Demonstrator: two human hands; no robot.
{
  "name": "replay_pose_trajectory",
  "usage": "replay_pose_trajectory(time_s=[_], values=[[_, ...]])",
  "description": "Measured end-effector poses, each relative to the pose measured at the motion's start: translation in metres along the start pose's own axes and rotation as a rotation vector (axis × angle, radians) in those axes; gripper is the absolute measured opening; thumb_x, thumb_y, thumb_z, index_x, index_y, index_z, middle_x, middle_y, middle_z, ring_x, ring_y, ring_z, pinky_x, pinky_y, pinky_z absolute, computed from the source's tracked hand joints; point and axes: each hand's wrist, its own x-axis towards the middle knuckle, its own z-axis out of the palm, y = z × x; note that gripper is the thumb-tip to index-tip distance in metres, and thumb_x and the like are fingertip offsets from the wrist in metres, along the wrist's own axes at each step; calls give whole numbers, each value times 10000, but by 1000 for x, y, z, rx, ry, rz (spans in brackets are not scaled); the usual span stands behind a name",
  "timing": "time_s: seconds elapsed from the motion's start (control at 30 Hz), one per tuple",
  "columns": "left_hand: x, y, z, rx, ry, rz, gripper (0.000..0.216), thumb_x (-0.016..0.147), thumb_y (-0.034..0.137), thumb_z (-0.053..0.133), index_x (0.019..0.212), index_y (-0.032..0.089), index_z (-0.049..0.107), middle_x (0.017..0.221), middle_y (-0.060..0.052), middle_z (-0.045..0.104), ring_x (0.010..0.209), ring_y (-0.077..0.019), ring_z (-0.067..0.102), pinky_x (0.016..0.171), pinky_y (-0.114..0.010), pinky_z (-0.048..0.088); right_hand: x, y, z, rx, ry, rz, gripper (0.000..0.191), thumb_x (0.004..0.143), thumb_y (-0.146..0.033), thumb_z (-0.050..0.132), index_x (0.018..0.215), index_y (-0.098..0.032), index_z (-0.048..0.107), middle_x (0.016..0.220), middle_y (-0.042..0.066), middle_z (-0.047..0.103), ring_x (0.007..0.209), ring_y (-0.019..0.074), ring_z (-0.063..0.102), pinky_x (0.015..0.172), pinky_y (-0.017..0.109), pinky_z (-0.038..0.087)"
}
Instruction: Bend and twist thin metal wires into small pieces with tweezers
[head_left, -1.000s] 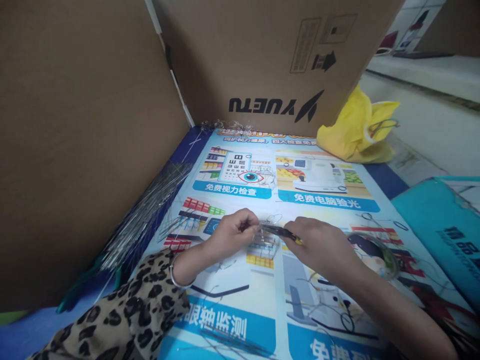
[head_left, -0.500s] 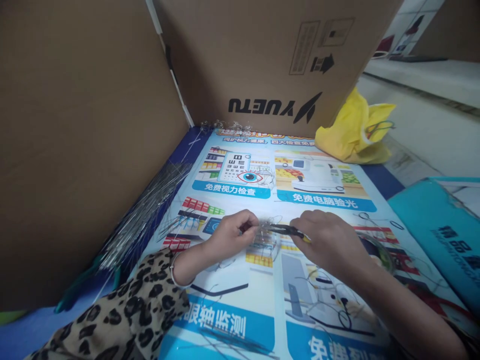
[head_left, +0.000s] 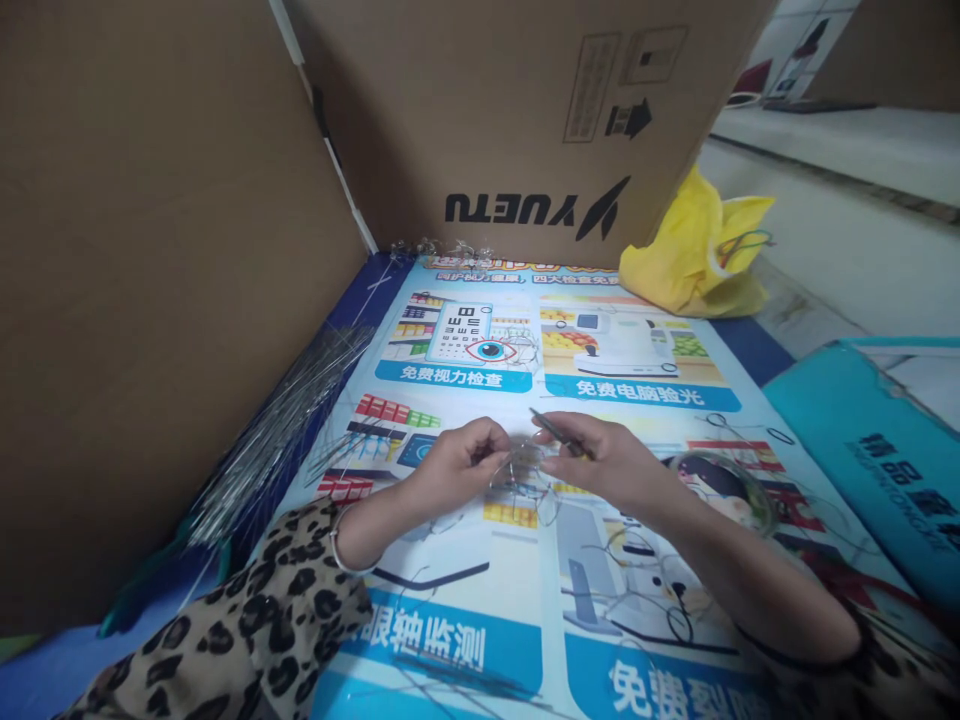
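Near the middle of the printed sheet, my left hand (head_left: 469, 460) pinches a bent, thin wire piece (head_left: 520, 472) between thumb and fingers. The wire piece has several fine loops, and its exact shape is too blurred to make out. Just to the right, my right hand (head_left: 611, 462) holds a pair of pliers (head_left: 553, 428), whose dark tip points up and left above the wire. The right thumb and fingertips come close to the wire's right side; whether they grip it too I cannot tell.
A poster sheet (head_left: 551, 610) with loose wires covers the table. A bundle of straight wires (head_left: 277, 430) lies left, beside the cardboard walls (head_left: 525, 110). Small wire pieces (head_left: 442, 250) sit at the back. Rightward are a round dish (head_left: 763, 500), a yellow bag (head_left: 667, 270) and a teal box (head_left: 847, 420).
My right hand has turned and moved left towards my left hand. The pliers' jaws, which were at the wire piece, now point up and away from it. The view has shifted slightly.
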Motion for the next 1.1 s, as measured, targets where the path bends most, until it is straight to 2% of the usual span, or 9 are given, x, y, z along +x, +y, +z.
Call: replay_pose_trajectory(time_s=[0.07, 0.2, 0.37, 0.63, 0.87, 1.1], values=[[-1, 2, 1, -24, -20, -17, 96, 797, 238, 482, 765, 148, 469, 647, 14, 508, 579, -77, 464, 553, -204, 365, 2, -1, 8, 40, -17, -22, 322, 690, -330, 614, 980, -191, 596, 912, 22, 640, 794, 162, 570, 688, 259, 436], [-1, 5, 3, -62, -26, -12, 87, 787, 222, 492, 751, 145, 472, 635, 23, 488, 565, -67, 446, 547, -197, 363, 2, -1, 13, 24, 11, 35, 205, 707, -358, 582, 786, -170, 599, 714, -1, 592, 670, 132, 518, 604, 242, 400], [-2, 1, 5, -91, -25, 10, 82, 773, 217, 511, 745, 143, 490, 643, 21, 494, 582, -69, 455, 568, -199, 382, -1, -2, 12, 82, 4, 86, 188, 703, -351, 574, 751, -170, 564, 611, -33, 500, 555, 90, 418, 512, 218, 334], [-4, 3, 10, -15, 5, 35, 32, 750, 166, 513, 752, 137, 527, 681, 1, 538, 603, -75, 501, 567, -195, 417, -3, -5, 13, 121, 50, 90, 157, 712, -335, 554, 722, -178, 551, 645, -18, 520, 600, 108, 448, 561, 237, 362], [-4, 10, 15, 56, 85, 52, 86, 745, 212, 537, 714, 132, 532, 653, -6, 557, 576, -74, 493, 541, -187, 414, -4, -1, 16, 195, 101, 90, 158, 720, -333, 553, 731, -176, 545, 683, -22, 530, 633, 107, 462, 603, 241, 376], [-5, 10, 16, 102, 81, 44, 125, 752, 241, 534, 708, 126, 551, 640, -9, 571, 549, -66, 471, 512, -172, 389, -5, 1, 18, 195, 122, 75, 158, 724, -334, 541, 731, -176, 539, 679, -21, 523, 622, 108, 456, 592, 240, 373]])
